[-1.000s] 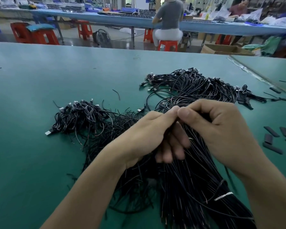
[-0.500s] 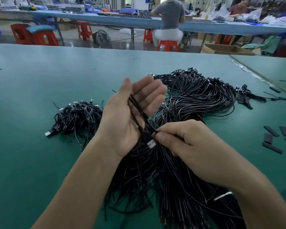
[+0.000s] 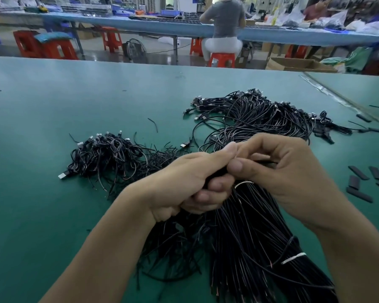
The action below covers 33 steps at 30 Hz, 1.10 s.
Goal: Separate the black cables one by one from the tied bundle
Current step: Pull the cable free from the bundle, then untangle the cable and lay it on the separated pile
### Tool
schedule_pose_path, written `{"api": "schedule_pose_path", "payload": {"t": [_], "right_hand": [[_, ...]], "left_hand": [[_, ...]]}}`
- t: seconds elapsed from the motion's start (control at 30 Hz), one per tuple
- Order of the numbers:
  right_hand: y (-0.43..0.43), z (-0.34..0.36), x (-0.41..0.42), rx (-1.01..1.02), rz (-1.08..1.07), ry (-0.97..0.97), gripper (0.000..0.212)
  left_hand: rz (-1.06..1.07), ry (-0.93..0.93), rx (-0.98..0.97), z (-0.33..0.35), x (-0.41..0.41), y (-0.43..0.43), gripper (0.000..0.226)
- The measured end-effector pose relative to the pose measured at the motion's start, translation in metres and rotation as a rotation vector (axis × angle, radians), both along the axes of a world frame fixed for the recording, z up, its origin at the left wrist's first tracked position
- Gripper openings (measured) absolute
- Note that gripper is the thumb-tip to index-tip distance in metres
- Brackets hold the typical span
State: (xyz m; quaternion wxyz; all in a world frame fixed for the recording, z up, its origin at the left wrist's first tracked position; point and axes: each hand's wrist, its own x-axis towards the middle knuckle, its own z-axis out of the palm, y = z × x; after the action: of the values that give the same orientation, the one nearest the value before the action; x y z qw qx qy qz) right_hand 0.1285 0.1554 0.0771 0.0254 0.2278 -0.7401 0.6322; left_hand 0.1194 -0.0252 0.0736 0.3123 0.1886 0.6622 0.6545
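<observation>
Both closed: we are gripping the tied bundle (image 3: 249, 232) in our left hand (image 3: 184, 182), pinching its cables (image 3: 264, 163) with our right hand (image 3: 282, 171).

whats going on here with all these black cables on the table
A person is working at a green table on a tied bundle of black cables. The left hand grips the bundle's top end, and the right hand pinches a single cable there, thumb against fingers. A white tie wraps the bundle lower down. Loose cables lie in a left pile and a far pile, and much remains bundled.
</observation>
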Motion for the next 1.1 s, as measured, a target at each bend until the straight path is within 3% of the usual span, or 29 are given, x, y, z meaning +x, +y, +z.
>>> {"api": "schedule_pose_path", "payload": {"t": [0.1,0.17,0.43,0.53,0.63,0.73,0.8,0.9,1.0,1.1], "right_hand": [[-0.004,-0.001,0.001,-0.106,0.111,-0.134,0.018],[-0.003,-0.001,0.000,-0.086,0.096,-0.130,0.023],[-0.006,-0.010,-0.005,0.213,-0.190,0.119,0.013],[-0.013,-0.010,-0.002,0.226,-0.292,0.210,0.013],[-0.018,-0.009,0.000,0.218,-0.390,0.266,0.014],[-0.017,-0.011,-0.001,0.147,-0.430,0.223,0.014],[-0.016,-0.013,-0.002,0.078,-0.411,0.178,0.013],[-0.012,-0.012,-0.006,0.042,-0.384,0.182,0.013],[-0.007,-0.009,-0.007,-0.059,-0.324,0.067,0.009],[-0.006,-0.010,-0.008,-0.022,-0.328,-0.082,0.037]], "left_hand": [[-0.176,-0.208,0.238,0.001,-0.002,-0.007,0.055],[-0.172,-0.255,0.309,0.000,-0.002,-0.005,0.053],[0.360,0.091,-0.012,-0.014,-0.007,0.015,0.065],[0.343,-0.072,0.145,-0.012,-0.004,0.016,0.054],[0.160,-0.187,0.212,-0.009,-0.002,0.014,0.065],[0.066,-0.101,0.163,-0.007,0.000,0.012,0.059],[0.113,-0.015,0.097,-0.009,0.001,0.014,0.044],[0.174,0.037,0.039,-0.014,-0.002,0.018,0.047],[0.249,0.107,-0.062,-0.018,-0.003,0.020,0.031],[0.398,0.074,-0.057,-0.021,-0.010,0.014,0.032]]}}
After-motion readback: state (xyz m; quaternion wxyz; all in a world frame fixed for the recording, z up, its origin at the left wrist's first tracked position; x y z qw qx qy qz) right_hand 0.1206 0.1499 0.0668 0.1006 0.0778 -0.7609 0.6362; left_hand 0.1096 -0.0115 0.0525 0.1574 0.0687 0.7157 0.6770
